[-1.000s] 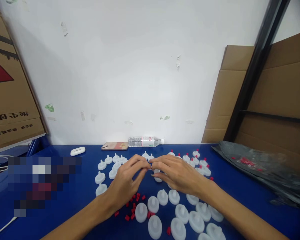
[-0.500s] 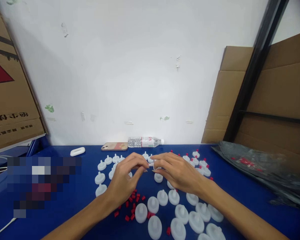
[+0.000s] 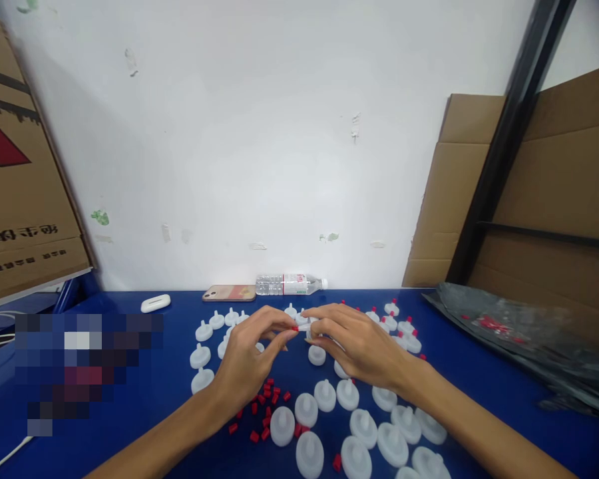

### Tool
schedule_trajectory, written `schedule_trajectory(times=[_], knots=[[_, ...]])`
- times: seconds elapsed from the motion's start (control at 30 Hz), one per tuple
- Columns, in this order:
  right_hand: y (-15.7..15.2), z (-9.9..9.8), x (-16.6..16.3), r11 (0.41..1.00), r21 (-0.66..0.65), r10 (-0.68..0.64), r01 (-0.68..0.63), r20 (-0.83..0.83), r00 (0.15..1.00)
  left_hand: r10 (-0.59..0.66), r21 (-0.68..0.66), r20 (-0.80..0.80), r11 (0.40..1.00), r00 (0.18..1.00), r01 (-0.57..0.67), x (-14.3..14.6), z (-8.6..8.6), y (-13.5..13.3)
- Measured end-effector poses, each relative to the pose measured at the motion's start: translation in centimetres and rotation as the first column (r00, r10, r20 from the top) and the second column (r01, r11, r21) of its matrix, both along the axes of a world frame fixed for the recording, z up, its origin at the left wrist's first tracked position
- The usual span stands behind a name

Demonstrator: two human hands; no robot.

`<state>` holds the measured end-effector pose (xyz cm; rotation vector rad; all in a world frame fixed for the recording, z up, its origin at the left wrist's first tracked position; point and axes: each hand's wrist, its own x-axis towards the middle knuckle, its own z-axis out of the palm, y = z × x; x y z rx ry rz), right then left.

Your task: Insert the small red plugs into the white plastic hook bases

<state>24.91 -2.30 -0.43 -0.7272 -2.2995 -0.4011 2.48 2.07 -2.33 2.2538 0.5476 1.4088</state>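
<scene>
A white plastic fitting (image 3: 305, 326) sits pinched in the fingertips of the right hand (image 3: 359, 346), raised just above the blue table (image 3: 144, 412), a little nearer the person than the water bottle (image 3: 290, 284). The left hand (image 3: 249, 359) meets it from the other side, thumb and forefinger closed on a small red cap (image 3: 295, 328) that touches the fitting's tip. Both hands are curled in a fine pinch, not spread flat.

Nearer than the bottle, loose white fittings surround the hands. A bare group (image 3: 214, 336) of about nine lies to the bottle's left and forward, partly hidden behind the left hand. To the bottle's right and forward, a group already wearing red tips (image 3: 397, 326) counts roughly eight, some covered by the right hand. Nearest the person, about a dozen more bare fittings (image 3: 359, 426) lie in loose rows under and beside the right forearm; the exact number cannot be told because the arm and the frame edge cut some off. A scatter of loose red caps (image 3: 264, 406), around fifteen, lies beneath the left wrist.

One phone (image 3: 229, 292) lies touching the bottle's base end, and one white earbud case (image 3: 155, 303) lies well to the bottle's left. A dark plastic bag (image 3: 524, 339) lies far to its right, against stacked cardboard (image 3: 554, 193). One cardboard box (image 3: 14, 193) stands far to the left.
</scene>
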Motion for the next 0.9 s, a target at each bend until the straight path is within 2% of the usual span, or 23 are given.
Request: schedule_trajectory(times=[0.07, 0.13, 0.3, 0.43, 0.9], knots=[[-0.1, 0.0, 0.0, 1.0, 0.024, -0.001, 0.001, 0.013, 1.0, 0.102, 0.157, -0.088, 0.984, 0.991, -0.087, -0.2, -0.1, 0.2], [-0.1, 0.0, 0.0, 0.998, 0.056, -0.004, 0.002, 0.03, 1.0, 0.175, 0.296, -0.173, 0.948, 0.969, -0.119, -0.6, -0.3, 0.4], [-0.2, -0.2, -0.2, 0.991, 0.134, -0.035, 0.027, 0.058, 0.998, 0.236, 0.392, -0.289, 0.913, 0.928, -0.11, -1.0, -0.5, 0.8], [-0.2, -0.4, -0.4, 0.987, 0.156, -0.043, 0.032, 0.067, 0.997, 0.26, 0.394, -0.344, 0.912, 0.902, -0.113, -0.8, -0.7, 0.8], [-0.4, -0.2, -0.7, 0.975, 0.218, -0.064, 0.039, 0.107, 0.992, 0.2, 0.242, -0.419, 0.965, 0.885, -0.104, -0.6, -0.6, -0.2]])
